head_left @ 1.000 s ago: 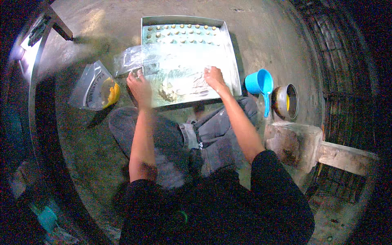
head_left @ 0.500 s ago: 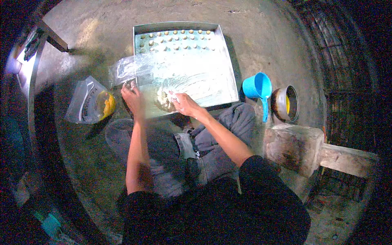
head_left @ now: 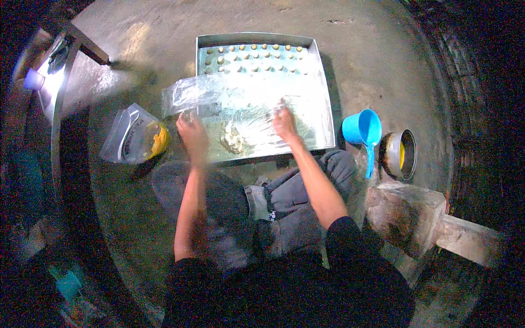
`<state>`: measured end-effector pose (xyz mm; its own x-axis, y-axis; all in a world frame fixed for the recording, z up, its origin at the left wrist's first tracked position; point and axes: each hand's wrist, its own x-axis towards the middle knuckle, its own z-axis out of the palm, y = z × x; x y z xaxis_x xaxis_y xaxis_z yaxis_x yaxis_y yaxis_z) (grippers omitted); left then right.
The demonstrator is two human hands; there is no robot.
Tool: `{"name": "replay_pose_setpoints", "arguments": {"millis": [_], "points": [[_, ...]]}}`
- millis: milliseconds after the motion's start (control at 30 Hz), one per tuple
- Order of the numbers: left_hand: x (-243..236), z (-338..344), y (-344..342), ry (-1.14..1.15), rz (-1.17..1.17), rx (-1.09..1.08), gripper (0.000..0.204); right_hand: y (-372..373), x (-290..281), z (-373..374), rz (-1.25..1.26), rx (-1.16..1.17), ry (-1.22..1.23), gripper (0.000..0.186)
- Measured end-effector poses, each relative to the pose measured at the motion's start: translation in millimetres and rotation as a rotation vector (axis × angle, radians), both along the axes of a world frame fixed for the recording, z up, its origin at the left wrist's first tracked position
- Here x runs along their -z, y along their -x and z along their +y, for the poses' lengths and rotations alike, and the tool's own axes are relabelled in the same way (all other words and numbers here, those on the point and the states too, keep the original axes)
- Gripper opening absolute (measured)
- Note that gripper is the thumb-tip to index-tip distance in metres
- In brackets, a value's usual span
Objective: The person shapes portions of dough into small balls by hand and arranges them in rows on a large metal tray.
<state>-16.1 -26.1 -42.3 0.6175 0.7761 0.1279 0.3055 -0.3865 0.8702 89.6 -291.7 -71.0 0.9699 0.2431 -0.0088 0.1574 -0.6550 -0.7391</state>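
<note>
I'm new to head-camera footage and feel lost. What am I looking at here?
There is no machine: a person works bare-handed, seen from above by a fisheye camera worn on the head, which bends straight edges. The metal tray holds rows of small pale balls, with a pale heap near its closest edge. The left hand is at the tray's left side, beside clear plastic; the right hand is over the tray. Blur and glare hide whether either holds anything. On the floor are a bag with something yellow at left, and a blue dipper and metal pot at right.
</note>
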Motion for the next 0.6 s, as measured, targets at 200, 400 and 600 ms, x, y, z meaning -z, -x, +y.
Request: {"name": "replay_pose_setpoints", "arguments": {"millis": [200, 400, 600], "points": [[13.7, 6.7, 0.9, 0.023, -0.051, 0.009, 0.051, 75.4, -15.8, 119.4, -0.107, -0.604, -0.096, 0.028], [5.4, -0.3, -0.4, -0.028, -0.010, 0.007, 0.050, 52.8, -59.8, 80.0, 0.046, -0.630, 0.106, 0.048], [3.4, -0.7, -0.1, -0.029, -0.045, 0.008, 0.047, 95.7, -59.1, 102.8, -0.054, -0.528, 0.431, 0.040]]}}
